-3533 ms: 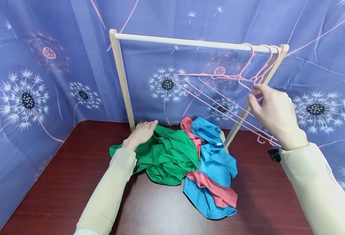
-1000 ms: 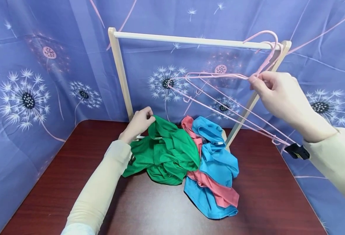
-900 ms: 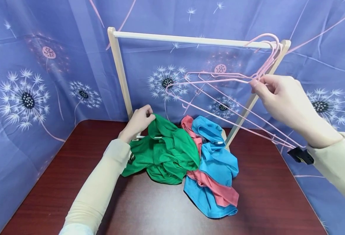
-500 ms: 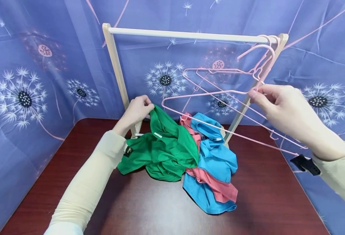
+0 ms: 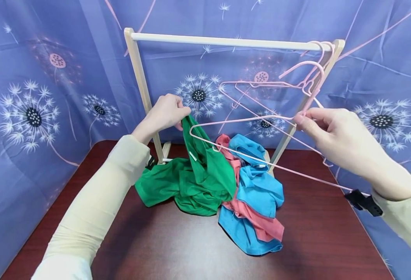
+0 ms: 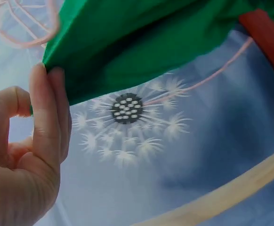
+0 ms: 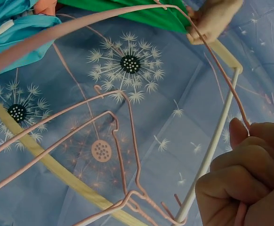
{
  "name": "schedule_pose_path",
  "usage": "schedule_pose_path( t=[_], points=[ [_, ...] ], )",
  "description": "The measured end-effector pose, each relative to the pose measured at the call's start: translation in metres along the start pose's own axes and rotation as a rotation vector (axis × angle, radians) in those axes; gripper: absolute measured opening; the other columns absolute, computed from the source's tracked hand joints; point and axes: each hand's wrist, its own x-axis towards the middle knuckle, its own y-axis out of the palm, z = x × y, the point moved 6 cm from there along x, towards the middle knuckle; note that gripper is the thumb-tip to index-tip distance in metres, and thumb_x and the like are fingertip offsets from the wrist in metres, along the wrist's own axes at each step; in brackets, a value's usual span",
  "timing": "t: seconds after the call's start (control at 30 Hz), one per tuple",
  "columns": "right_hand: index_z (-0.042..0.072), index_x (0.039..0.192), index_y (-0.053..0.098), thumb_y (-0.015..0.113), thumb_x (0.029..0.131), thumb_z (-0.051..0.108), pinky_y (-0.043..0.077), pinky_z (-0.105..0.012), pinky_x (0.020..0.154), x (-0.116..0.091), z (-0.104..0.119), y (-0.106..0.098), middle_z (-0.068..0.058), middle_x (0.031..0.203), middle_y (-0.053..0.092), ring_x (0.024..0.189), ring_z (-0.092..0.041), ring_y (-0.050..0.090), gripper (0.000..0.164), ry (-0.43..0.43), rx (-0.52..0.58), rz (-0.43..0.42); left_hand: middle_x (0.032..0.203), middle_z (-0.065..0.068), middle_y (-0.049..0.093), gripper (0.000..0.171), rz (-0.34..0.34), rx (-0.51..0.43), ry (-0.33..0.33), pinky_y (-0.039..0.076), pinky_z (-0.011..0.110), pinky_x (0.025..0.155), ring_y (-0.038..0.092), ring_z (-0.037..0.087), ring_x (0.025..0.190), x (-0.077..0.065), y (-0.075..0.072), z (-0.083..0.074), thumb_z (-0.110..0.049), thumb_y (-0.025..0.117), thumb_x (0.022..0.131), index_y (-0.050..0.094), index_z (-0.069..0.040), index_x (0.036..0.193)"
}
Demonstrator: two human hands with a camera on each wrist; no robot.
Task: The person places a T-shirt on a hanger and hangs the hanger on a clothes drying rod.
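Note:
In the head view my left hand (image 5: 167,111) pinches the upper edge of a green shirt (image 5: 198,194). That edge is lifted, while the rest lies crumpled on the table; a small white tag shows inside. The left wrist view shows the hand (image 6: 38,141) with the green cloth (image 6: 127,56) at its fingertips. My right hand (image 5: 338,136) pinches a pink hanger (image 5: 240,119) just below its hook, off the rod. The hanger's left end is just in front of the lifted cloth. In the right wrist view, the fingers (image 7: 240,174) are curled at the hanger's neck.
A small wooden rack with a white rod (image 5: 212,40) stands behind. More pink hangers (image 5: 272,83) hang at its right end. Blue (image 5: 259,194) and coral-red (image 5: 258,223) garments lie beside the green shirt on the dark red table (image 5: 317,233). A dandelion-print curtain (image 5: 51,155) surrounds it.
My right hand has taken one hanger off the rod and brought it lower and nearer. My left hand, first resting flat on the green shirt, has pinched its edge and raised it.

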Motion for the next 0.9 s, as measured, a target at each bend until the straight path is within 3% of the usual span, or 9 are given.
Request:
schedule_pose_path(
  t=[0.1,0.2,0.43,0.73,0.9],
  points=[
    [0.02,0.099,0.073,0.057,0.1,0.029,0.024,-0.029,0.043,0.001,0.005,0.001,-0.003,0.048,0.034,0.037,-0.016,0.032,0.018,-0.047,-0.037,-0.012,0.065,0.009,0.067,0.03,0.016,-0.016,0.007,0.05,0.03,0.072,0.069,0.02,0.058,0.002,-0.004,-0.009,-0.03,0.052,0.094,0.057,-0.005,0.078],
    [0.021,0.092,0.072,0.055,0.101,0.029,0.024,-0.028,0.045,0.001,0.01,0.004,0.0,0.048,0.033,0.037,-0.015,0.03,0.02,-0.098,-0.092,-0.037,0.063,0.012,0.066,0.033,0.053,-0.067,0.012,0.054,0.03,0.068,0.069,0.027,0.058,-0.001,-0.003,-0.013,-0.03,0.051,0.096,0.056,-0.003,0.077],
    [0.02,0.076,0.064,0.053,0.102,0.03,0.023,-0.03,0.047,0.004,0.015,0.013,0.002,0.05,0.029,0.042,-0.013,0.025,0.03,-0.146,-0.143,-0.071,0.066,0.015,0.064,0.032,0.11,-0.157,0.019,0.056,0.034,0.064,0.066,0.031,0.056,-0.011,0.003,-0.01,-0.023,0.05,0.095,0.057,-0.001,0.072],
    [0.017,0.085,0.07,0.055,0.101,0.03,0.022,-0.032,0.045,0.018,0.007,0.029,0.002,0.052,0.03,0.04,-0.013,0.025,0.025,-0.143,-0.127,-0.126,0.075,0.014,0.066,0.023,0.108,-0.272,0.125,0.054,0.036,0.057,0.064,0.036,0.067,-0.019,0.011,-0.002,-0.014,0.052,0.094,0.066,-0.003,0.081],
    [0.014,0.09,0.073,0.058,0.1,0.028,0.022,-0.034,0.043,0.02,0.002,0.038,0.003,0.049,0.032,0.039,-0.015,0.029,0.023,-0.153,-0.156,-0.192,0.08,0.015,0.065,0.02,0.096,-0.412,0.118,0.052,0.035,0.057,0.066,0.036,0.072,-0.022,0.014,0.01,-0.012,0.052,0.095,0.065,0.0,0.086]
  ],
)
